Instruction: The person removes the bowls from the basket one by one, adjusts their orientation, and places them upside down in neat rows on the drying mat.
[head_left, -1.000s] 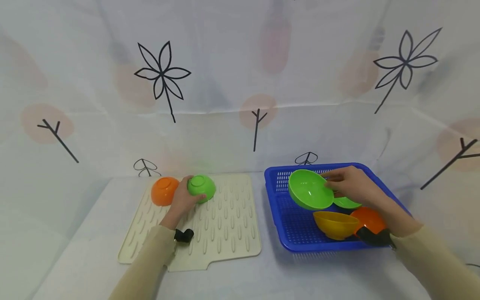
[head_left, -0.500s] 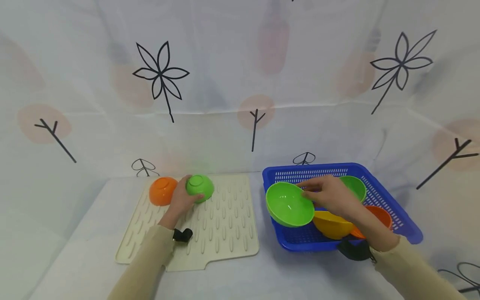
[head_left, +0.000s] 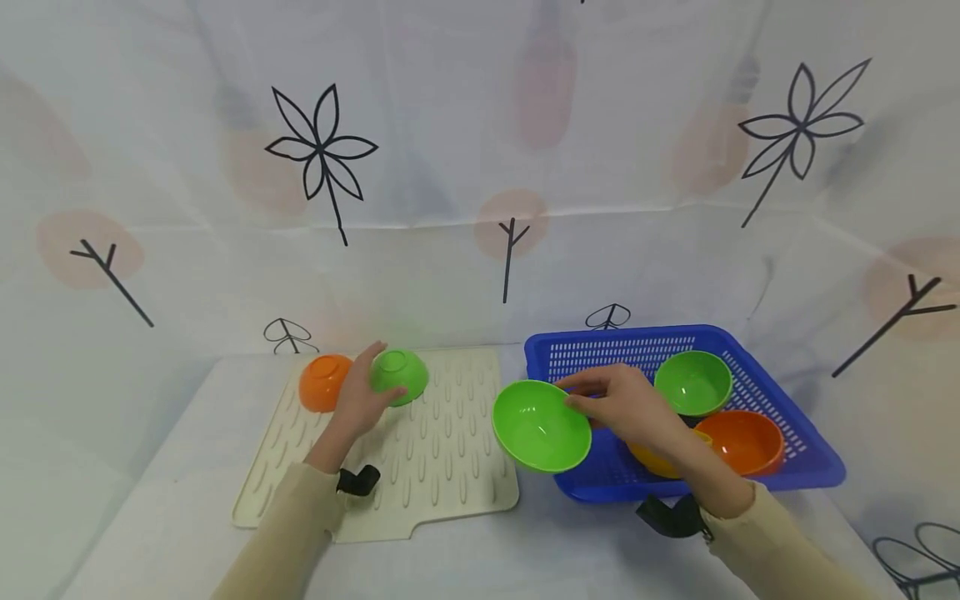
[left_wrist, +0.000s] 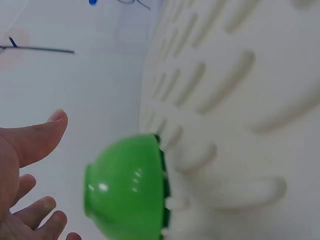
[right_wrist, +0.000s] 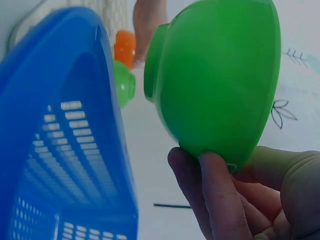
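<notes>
A large green bowl (head_left: 542,425) hangs tilted in the air over the left rim of the blue basket (head_left: 806,463), its hollow facing the camera. The right hand (head_left: 626,404) holds it by the rim, the grip a pinch with the fingers (right_wrist: 220,200) under the outside wall and the thumb on the inside. Inside the basket lie a smaller green bowl (head_left: 693,382), an orange bowl (head_left: 742,440) and a yellow bowl (head_left: 651,457) partly hidden by the hand. To the left, on the cream ridged mat (head_left: 450,467), a small green bowl (head_left: 401,373) sits upside down beside an upturned orange bowl (head_left: 322,381). The left hand (head_left: 360,398) is just beside that small green bowl, its grip wide, fingers spread and loose; the wrist view shows a gap between them. All rests on a white desk (head_left: 172,467).
</notes>
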